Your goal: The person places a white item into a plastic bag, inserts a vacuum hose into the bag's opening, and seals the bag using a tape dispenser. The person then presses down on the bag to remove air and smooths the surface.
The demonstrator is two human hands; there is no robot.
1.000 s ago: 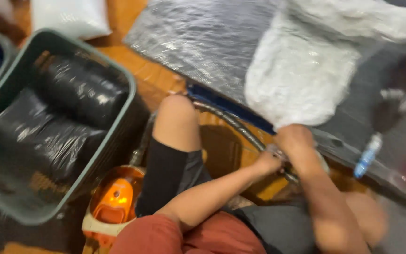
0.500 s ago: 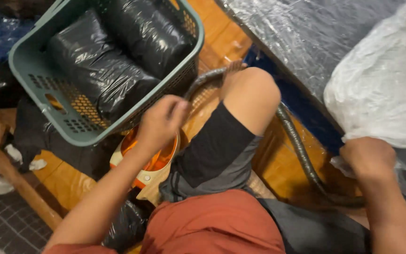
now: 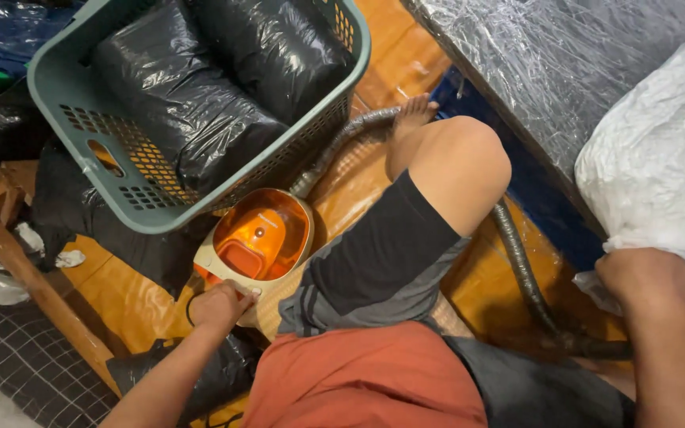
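**Left hand on the vacuum cleaner, right hand gripping the white bag**

The left hand (image 3: 220, 305) rests on the near end of the orange vacuum cleaner (image 3: 259, 238), fingers curled down onto its cream base; whether they close around a handle or a switch is hidden. The cleaner sits on the wooden floor (image 3: 112, 293) just left of the person's raised knee (image 3: 457, 162), with the green basket (image 3: 200, 210) of black bags (image 3: 192, 119) touching its far side.

The right hand (image 3: 644, 281) is closed into a fist on the gathered lower corner of the white bag (image 3: 660, 158), which lies on the wrapped surface (image 3: 549, 63) at the far right.

The cleaner looks like a hard plastic shell with a smooth, glossy lid, so it is probably rigid, moderately heavy and slick on top; the near end by the base seems the surest place to hold. Its grey hose (image 3: 517, 261) curves behind the leg toward the right hand and would likely drag and tug. The white bag looks soft, crinkly and bulky, best held by bunched plastic, which could tear if pulled hard.
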